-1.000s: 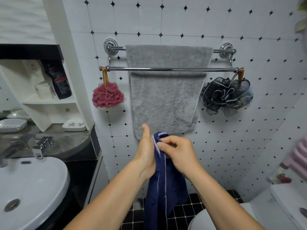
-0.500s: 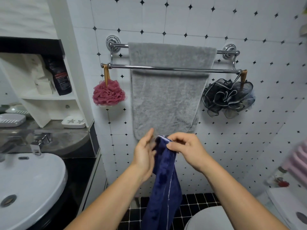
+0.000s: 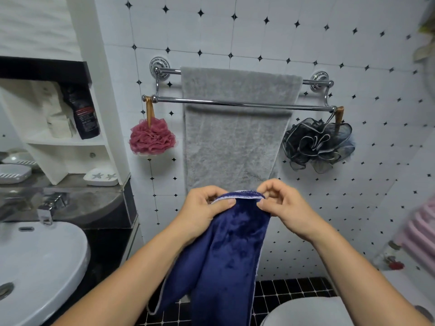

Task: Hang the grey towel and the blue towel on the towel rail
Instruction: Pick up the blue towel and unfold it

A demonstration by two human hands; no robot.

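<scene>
The grey towel hangs over the back bar of the chrome double towel rail on the tiled wall. The front bar crosses in front of it, bare. Below the grey towel's lower edge I hold the blue towel by its top hem. My left hand pinches the hem's left end and my right hand pinches its right end, a short stretch of hem pulled between them. The rest of the blue towel hangs down in folds between my forearms.
A pink bath puff hangs from the rail's left end and a black one from the right. A white basin with tap sits at left under a shelf with a dark bottle. A toilet lid lies below.
My hands have moved apart along the blue towel's hem, spreading its bunched top edge wider. The grey towel and rail have not moved.
</scene>
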